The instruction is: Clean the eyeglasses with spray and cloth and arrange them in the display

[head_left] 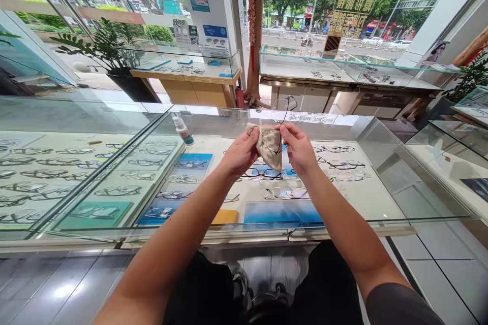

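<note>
Above a glass display case (373, 162), my left hand (242, 151) is closed on a beige cloth (270, 148). The cloth hangs down between my two hands. My right hand (299, 148) pinches a pair of thin dark-framed glasses (284, 110), whose lens rim sticks up above the fingers. Part of the frame passes in front of the cloth or is wrapped by it; the exact contact is hard to make out. Rows of glasses (263, 174) lie under the glass below my hands.
A spray bottle (183, 129) stands on the glass to the left of my hands. Farther back are a wooden-based display case (198, 92), a potted plant (110, 48), a tree trunk post (254, 35) and another glass case (308, 68). My knees are at the case's near edge.
</note>
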Motion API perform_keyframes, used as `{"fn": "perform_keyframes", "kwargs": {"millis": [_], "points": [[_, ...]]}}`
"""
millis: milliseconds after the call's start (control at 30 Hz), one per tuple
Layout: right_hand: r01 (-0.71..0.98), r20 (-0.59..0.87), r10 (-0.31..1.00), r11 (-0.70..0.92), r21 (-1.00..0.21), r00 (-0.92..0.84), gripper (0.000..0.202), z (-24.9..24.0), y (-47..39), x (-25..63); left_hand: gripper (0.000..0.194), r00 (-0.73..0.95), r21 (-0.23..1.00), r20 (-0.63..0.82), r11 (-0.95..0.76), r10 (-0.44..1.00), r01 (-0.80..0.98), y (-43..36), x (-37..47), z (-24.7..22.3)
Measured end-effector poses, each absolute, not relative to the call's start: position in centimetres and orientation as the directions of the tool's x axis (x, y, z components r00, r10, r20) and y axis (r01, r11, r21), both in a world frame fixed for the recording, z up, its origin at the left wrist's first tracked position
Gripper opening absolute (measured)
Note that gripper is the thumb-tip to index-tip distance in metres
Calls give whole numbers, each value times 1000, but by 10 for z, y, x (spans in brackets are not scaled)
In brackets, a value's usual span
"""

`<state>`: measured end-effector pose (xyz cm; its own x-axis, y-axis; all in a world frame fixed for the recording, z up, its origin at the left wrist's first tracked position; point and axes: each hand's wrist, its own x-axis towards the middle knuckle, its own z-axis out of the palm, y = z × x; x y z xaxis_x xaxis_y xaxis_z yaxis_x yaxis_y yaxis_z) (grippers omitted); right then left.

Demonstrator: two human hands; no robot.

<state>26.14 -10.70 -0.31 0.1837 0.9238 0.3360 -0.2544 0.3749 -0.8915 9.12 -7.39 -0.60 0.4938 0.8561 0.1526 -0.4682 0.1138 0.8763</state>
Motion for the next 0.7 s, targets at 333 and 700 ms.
{"fn": "perform_keyframes", "kwargs": {"millis": [333, 700], "points": [[-373, 217, 971, 240, -896, 103, 45, -12, -107, 248, 51, 566, 899, 147, 129, 811, -419, -79, 103, -18], [-412, 218, 971, 237, -880, 94, 45, -6, -112, 246, 66, 516, 974, 10, 109, 856, -200, -76, 98, -22]]}}
